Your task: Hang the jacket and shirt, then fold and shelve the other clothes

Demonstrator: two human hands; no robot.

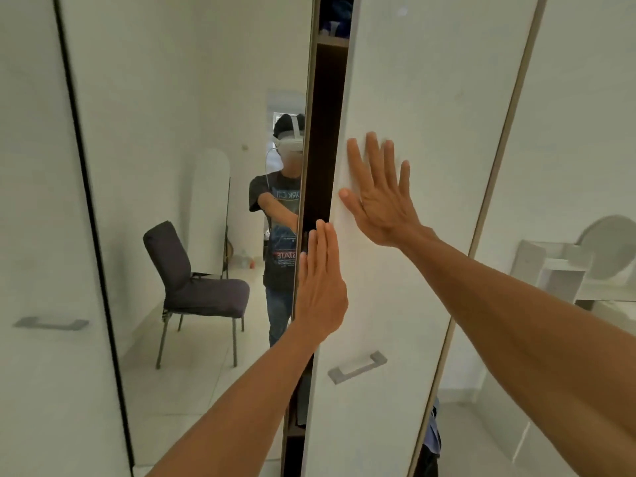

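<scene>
White laminate wardrobe door (413,98) fills my view, stiff and probably light enough to swing with a flat push. Beside it, the mirrored door (189,98) reflects a dark chair (192,280). My right hand (380,197) lies flat on the white panel, fingers straight and spread, gripping nothing. My left hand (321,280) presses at its free edge, fingers straight and together. I judge the metal handle (358,366) the surer hold. Through the gap, a soft blue garment (335,20) sits on the upper shelf (332,41), barely visible.
</scene>
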